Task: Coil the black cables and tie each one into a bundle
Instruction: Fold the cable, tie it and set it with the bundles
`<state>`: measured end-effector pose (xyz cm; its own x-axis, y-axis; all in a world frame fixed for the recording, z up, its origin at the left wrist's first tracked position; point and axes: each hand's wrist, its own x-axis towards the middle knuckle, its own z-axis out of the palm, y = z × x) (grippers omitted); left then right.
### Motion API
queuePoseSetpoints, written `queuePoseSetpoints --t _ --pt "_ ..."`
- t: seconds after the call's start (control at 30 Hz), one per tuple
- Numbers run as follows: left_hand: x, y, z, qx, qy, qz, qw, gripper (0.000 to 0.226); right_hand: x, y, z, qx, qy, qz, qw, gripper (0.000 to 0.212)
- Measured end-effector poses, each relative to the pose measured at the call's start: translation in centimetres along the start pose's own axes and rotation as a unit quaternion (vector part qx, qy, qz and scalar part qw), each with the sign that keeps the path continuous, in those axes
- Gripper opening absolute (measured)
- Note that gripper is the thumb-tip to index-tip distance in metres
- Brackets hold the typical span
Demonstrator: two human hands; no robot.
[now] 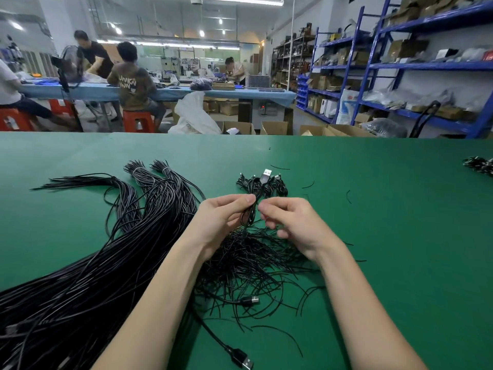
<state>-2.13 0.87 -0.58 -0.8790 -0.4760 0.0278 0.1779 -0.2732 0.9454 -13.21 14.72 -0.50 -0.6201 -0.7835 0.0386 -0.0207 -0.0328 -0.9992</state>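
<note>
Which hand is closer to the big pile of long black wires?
Left. The left hand sits right beside the long cable pile; the right hand is farther away, on the left hand's other side.

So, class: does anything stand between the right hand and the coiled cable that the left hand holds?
Nothing visible does. The left hand grips the coiled cable, and the right hand sits right beside it, only open air between them.
</note>
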Motion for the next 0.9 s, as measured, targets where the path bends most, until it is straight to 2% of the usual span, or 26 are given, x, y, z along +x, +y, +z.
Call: queuePoseSetpoints --t 0.03,0.07,0.1,0.13,0.2,0.27,0.33,0.4,0.47,0.57,0.7,0.77,0.8,0.87,0.9 --pt "0.0 0.1 0.1 0.000 -0.010 0.002 1.000 0.034 -0.1 -0.2 -0.1 0.137 -0.042 0.080 0.987 0.007" --pt "0.0 0.2 0.2 -0.006 -0.018 0.003 1.000 0.031 -0.3 -0.3 -0.2 0.246 -0.073 0.138 0.957 0.011" --pt "0.0 0.3 0.4 -0.015 -0.023 0.001 1.000 0.027 -0.5 -0.3 -0.2 0.304 -0.086 0.162 0.935 0.011" --pt "-0.1 0.3 0.5 -0.025 -0.025 -0.004 0.999 0.023 -0.5 -0.3 -0.3 0.308 -0.092 0.157 0.934 0.012" --pt "0.0 0.3 0.6 -0.041 -0.022 -0.024 0.999 0.018 -0.6 -0.4 -0.4 0.208 -0.084 0.092 0.970 0.018" --pt "0.0 0.3 0.5 -0.041 -0.005 -0.053 0.998 0.016 -0.7 -0.7 -0.5 0.040 -0.043 -0.005 0.998 0.018" --pt "0.1 0.1 0.4 -0.049 0.013 -0.092 0.994 0.015 -0.8 -0.8 -0.7 -0.144 0.013 -0.110 0.983 0.013" --pt "0.1 -0.1 0.4 -0.091 0.023 -0.131 0.987 0.015 -0.8 -1.0 -0.9 -0.280 0.056 -0.194 0.938 0.012" --pt "0.1 -0.2 0.3 -0.116 0.027 -0.148 0.982 0.014 -0.7 -1.0 -1.1 -0.331 0.065 -0.243 0.909 0.013" --pt "0.2 -0.3 0.2 -0.114 0.030 -0.145 0.982 0.010 -0.6 -0.5 -1.2 -0.361 0.067 -0.267 0.891 0.006" --pt "0.3 -0.8 0.1 -0.111 0.034 -0.145 0.983 0.011 -0.3 0.3 -0.8 -0.373 0.103 -0.330 0.861 0.010" --pt "0.4 -1.0 0.2 -0.087 0.024 -0.115 0.989 0.012 -0.1 0.7 -0.3 -0.347 0.136 -0.321 0.871 0.010" --pt "0.5 -1.2 0.3 -0.079 0.015 -0.088 0.993 0.014 0.0 0.9 0.1 -0.292 0.146 -0.281 0.903 0.014" --pt "0.5 -1.5 0.6 -0.077 -0.001 -0.029 0.997 0.022 0.1 0.8 0.9 -0.048 0.123 -0.119 0.984 0.019" --pt "0.5 -1.6 0.8 -0.068 0.002 -0.002 0.998 0.028 0.0 0.4 1.2 0.107 0.087 -0.017 0.990 0.018"
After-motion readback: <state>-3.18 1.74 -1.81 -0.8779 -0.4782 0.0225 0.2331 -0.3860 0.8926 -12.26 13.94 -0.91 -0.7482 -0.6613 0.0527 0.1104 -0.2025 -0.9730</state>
